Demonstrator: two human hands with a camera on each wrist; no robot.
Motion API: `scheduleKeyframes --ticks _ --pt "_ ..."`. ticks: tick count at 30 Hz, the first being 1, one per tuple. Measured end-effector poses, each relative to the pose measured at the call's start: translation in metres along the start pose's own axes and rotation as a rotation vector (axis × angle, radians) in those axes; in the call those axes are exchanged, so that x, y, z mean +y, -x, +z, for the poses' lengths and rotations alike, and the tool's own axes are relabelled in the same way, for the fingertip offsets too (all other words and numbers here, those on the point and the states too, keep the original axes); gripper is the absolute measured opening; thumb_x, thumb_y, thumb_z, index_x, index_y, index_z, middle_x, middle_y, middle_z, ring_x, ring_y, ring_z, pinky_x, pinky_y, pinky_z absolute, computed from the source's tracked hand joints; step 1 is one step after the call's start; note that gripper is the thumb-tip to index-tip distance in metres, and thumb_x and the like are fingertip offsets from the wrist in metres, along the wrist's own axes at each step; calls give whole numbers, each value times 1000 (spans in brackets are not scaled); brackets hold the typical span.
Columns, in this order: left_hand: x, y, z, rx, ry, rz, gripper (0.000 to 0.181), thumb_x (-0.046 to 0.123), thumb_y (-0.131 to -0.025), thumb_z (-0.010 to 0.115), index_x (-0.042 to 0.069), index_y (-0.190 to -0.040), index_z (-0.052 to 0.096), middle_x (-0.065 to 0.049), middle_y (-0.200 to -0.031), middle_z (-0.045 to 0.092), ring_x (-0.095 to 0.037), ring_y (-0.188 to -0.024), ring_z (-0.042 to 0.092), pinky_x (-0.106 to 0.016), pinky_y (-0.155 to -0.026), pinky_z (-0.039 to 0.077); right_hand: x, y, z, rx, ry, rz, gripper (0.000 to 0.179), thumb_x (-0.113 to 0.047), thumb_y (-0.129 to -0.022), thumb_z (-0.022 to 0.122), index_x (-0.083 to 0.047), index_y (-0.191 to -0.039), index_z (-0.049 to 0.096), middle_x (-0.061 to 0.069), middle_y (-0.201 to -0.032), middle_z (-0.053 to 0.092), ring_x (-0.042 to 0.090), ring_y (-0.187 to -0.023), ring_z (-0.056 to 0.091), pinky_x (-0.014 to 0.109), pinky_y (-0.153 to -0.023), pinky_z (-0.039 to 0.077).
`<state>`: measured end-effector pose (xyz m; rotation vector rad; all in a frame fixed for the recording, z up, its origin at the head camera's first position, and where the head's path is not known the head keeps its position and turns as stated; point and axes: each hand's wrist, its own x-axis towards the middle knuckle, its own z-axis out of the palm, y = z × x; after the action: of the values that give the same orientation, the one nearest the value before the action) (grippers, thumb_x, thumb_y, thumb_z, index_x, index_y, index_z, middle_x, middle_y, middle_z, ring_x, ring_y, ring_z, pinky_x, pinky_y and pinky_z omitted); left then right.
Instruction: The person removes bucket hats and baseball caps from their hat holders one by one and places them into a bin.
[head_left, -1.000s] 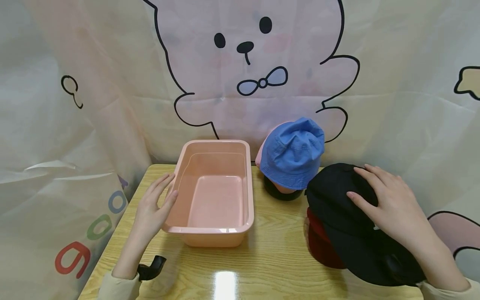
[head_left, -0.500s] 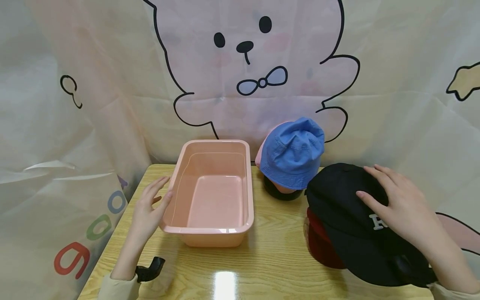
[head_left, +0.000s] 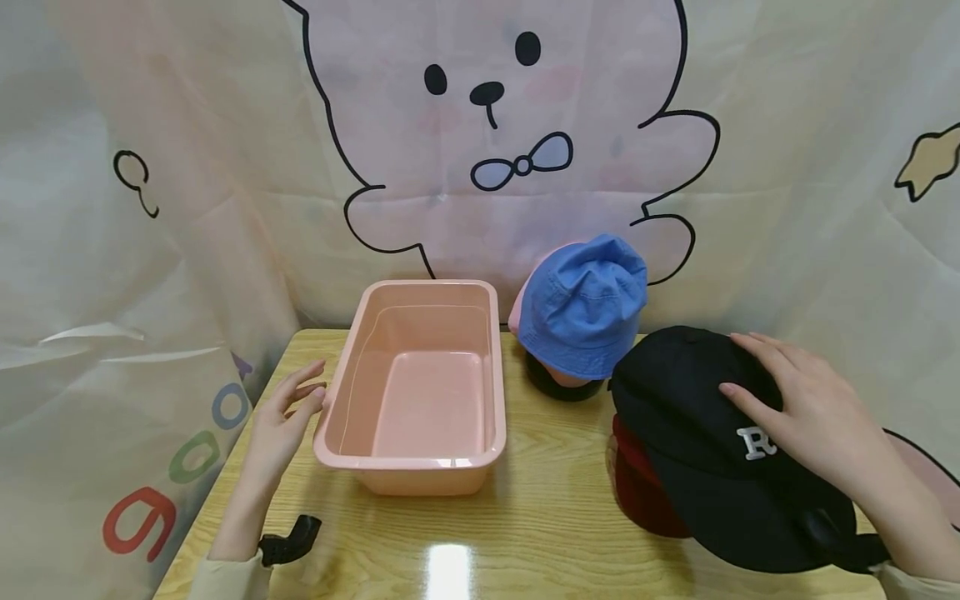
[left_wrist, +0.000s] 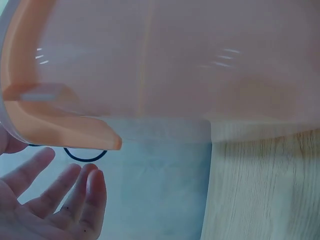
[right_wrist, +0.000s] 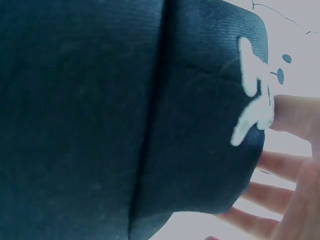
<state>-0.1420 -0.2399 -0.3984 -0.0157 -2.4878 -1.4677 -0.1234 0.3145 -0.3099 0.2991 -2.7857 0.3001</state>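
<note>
A pink plastic tub [head_left: 497,375] stands on the table, and my left hand [head_left: 279,429] is at its left rim with fingers loosely bent. In the left wrist view the fingertips [left_wrist: 95,190] sit just below the tub's rim, gripping nothing. On the right, a black cap [head_left: 686,400] with a white letter R [head_left: 756,443] sits over a dark red cap [head_left: 647,483], most of which is hidden. My right hand [head_left: 813,412] rests along the black cap's right side, its fingers extended; the right wrist view shows them beside the crown.
Behind the black cap, a blue bucket hat [head_left: 585,304] covers most of a pink hat [head_left: 516,315], above a black rounded base [head_left: 558,385]. The wooden table [head_left: 555,517] meets a printed cloth backdrop [head_left: 787,208] at the back.
My left hand has moved left, away from the tub's inner side. My right hand has slid right along the black cap, and the white R has come into view.
</note>
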Motion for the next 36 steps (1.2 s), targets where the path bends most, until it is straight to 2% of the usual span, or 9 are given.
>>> scheduleKeyframes --ticks 4,7,13,18,21,24,28,31,36 --pt "-5 -1 -1 -5 86 20 42 23 -99 52 9 -139 51 24 -122 52 8 -104 57 -11 -80 50 2 0 0 -4 0 -13 61 -34 -89 66 -5 -139 45 32 -133 49 51 -116 43 64 -93 32" --pt "-7 -2 0 -6 111 18 42 21 -99 53 8 -139 51 29 -117 52 7 -102 57 -13 -77 52 4 0 -1 7 -16 -33 59 -31 -89 67 -4 -138 46 30 -131 51 50 -115 44 62 -92 33" --pt "-10 -4 1 -18 136 -17 43 22 -98 54 9 -139 51 22 -118 55 5 -94 58 -16 -73 52 8 0 -2 1 -48 -46 56 -28 -90 66 -4 -138 46 30 -130 52 50 -114 45 61 -91 34" --pt "-14 -5 0 -41 153 -19 44 23 -99 53 6 -139 50 21 -112 59 3 -88 59 -18 -70 53 11 0 -2 -5 -44 -55 55 -26 -90 66 -3 -137 47 30 -127 53 49 -112 47 59 -90 35" --pt "-16 -4 -2 -86 183 -6 44 20 -99 53 2 -139 48 19 -110 60 2 -88 61 -19 -69 54 11 0 -3 -8 -31 -61 55 -25 -90 67 -2 -137 47 30 -126 54 49 -110 48 58 -89 36" --pt "-17 -2 -6 -166 195 -2 45 18 -99 52 -1 -140 46 18 -111 59 3 -92 61 -19 -72 54 12 -1 -4 -16 -23 -63 55 -24 -90 67 -2 -137 48 30 -125 54 48 -110 49 57 -88 37" --pt "-18 0 -9 -256 196 -14 47 20 -100 50 1 -142 42 14 -115 57 4 -99 60 -17 -78 53 12 -1 -5 -7 -18 -83 53 -22 -89 67 -4 -136 49 28 -123 56 47 -108 50 56 -86 39" --pt "-19 -1 -10 -271 229 -21 47 20 -100 49 2 -143 41 12 -117 58 3 -101 60 -17 -81 52 13 -1 -6 0 -12 -91 53 -20 -89 68 -5 -136 50 26 -123 57 45 -108 51 55 -85 40" --pt "-24 -3 -8 -272 341 -2 45 13 -100 48 -1 -143 41 9 -116 59 1 -102 60 -15 -82 52 15 0 -7 -17 -6 -76 53 -21 -89 67 -7 -137 49 25 -123 56 44 -109 50 56 -82 41"
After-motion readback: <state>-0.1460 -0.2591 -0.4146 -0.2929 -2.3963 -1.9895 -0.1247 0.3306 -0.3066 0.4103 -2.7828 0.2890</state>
